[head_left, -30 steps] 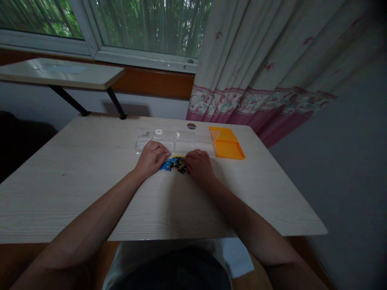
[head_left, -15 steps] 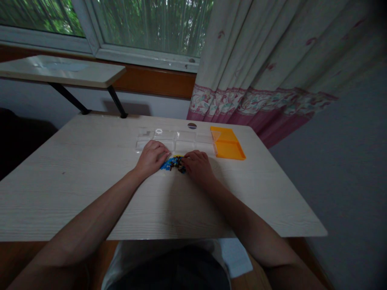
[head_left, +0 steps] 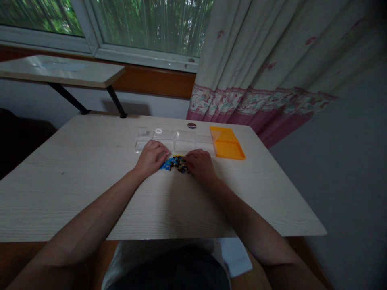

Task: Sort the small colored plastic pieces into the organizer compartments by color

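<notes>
A small heap of tiny coloured pieces (head_left: 176,163), blue, yellow and dark, lies on the pale wooden table (head_left: 90,181). My left hand (head_left: 150,158) rests palm down on its left side, fingers curled at the heap's edge. My right hand (head_left: 200,164) rests on its right side, fingers bent over the pieces. Whether either hand pinches a piece is hidden. Just behind the hands stands a clear plastic box with several compartments (head_left: 169,139).
An orange lid or tray (head_left: 227,148) lies right of the clear box. A small dark round thing (head_left: 191,125) sits near the table's far edge. A second table (head_left: 60,72) stands at the back left under the window. A curtain (head_left: 266,72) hangs at the right.
My right hand has shifted slightly over the heap, first left, then back to the right. The left hand has stayed in place.
</notes>
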A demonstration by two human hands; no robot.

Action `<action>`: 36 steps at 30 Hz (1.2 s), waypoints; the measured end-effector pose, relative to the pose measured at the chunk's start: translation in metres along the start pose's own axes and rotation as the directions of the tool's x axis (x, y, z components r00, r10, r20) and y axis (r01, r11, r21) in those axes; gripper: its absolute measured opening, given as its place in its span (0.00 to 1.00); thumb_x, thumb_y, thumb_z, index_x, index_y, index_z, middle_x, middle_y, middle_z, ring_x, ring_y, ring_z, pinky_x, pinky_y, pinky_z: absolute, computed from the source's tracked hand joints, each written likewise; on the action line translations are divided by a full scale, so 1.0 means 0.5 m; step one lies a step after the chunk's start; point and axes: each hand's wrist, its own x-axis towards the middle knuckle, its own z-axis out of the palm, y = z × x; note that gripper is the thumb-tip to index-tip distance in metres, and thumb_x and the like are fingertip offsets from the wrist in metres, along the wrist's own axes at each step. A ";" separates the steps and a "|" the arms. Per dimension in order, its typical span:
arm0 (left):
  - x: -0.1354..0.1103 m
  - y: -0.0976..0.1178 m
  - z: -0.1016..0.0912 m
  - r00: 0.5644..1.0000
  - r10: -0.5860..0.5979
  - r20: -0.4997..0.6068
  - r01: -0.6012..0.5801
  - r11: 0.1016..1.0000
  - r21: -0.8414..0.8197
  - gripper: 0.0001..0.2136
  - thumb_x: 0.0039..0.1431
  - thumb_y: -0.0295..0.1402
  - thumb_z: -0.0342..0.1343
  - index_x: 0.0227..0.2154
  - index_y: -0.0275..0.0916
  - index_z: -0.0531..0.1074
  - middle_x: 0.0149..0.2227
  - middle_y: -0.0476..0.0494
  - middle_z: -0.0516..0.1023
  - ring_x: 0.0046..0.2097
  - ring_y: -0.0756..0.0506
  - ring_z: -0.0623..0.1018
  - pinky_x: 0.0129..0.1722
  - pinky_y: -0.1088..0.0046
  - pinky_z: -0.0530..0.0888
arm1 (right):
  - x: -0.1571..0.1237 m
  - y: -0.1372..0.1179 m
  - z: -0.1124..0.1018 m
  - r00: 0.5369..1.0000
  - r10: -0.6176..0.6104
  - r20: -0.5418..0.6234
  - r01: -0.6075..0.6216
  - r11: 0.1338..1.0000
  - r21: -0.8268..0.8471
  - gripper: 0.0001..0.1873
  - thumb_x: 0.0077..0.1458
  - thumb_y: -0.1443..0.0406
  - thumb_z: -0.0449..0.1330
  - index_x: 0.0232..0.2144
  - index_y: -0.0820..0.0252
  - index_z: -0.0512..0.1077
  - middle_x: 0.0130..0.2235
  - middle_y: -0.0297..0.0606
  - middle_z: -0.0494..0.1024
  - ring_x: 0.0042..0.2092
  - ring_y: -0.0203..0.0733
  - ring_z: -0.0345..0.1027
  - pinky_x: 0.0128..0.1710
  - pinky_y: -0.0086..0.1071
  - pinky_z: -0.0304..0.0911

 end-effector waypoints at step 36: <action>0.002 0.046 -0.008 0.975 0.152 0.161 -0.140 0.987 -0.082 0.12 0.63 0.38 0.53 0.47 0.46 0.76 0.39 0.44 0.77 0.45 0.43 0.73 0.47 0.62 0.69 | 0.007 -0.032 0.008 0.992 0.118 -0.038 -0.079 0.839 0.539 0.13 0.61 0.61 0.55 0.38 0.54 0.79 0.40 0.38 0.79 0.44 0.39 0.70 0.47 0.33 0.65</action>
